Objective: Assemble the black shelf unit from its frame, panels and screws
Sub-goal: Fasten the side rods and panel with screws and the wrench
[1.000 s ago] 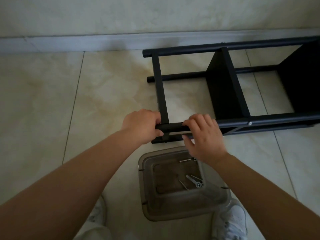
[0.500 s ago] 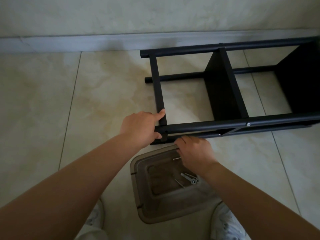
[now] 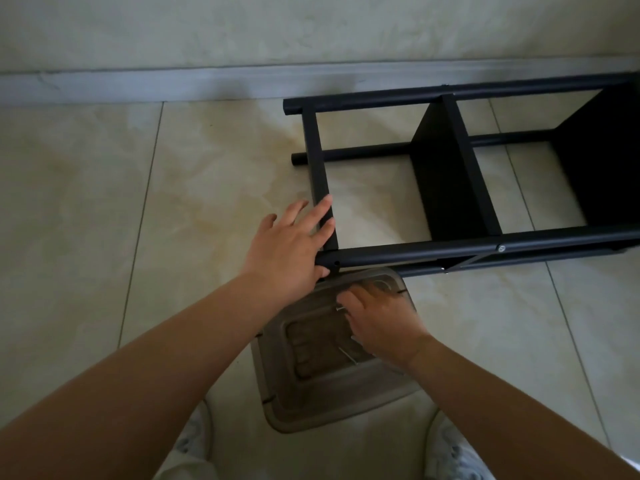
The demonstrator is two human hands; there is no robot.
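Head view shows the black metal-tube shelf frame (image 3: 485, 242) lying on its side across the right half of the frame, on the pale glossy floor tiles (image 3: 104, 220), with two black flat panels (image 3: 446, 174) already standing between its rails. One bright screw head (image 3: 501, 248) sits in the near rail at centre right.

The step in hand looks like fetching a fastener for the frame's near-left corner joint. The left hand (image 3: 291, 244) lies flat at centre frame, fingers straight and spread over the short black crossbar (image 3: 320, 174) and the rail end, steadying them rather than gripping. The right hand (image 3: 377, 317), lower centre, reaches into the translucent grey plastic tub (image 3: 311, 407), fingers curled down among the loose silver screws (image 3: 348, 355); whether it has pinched one I cannot tell, since the fingertips are hidden.

Next, I judge, a screw must be lifted out and aligned with the hole at the corner while the left hand keeps the joint square.
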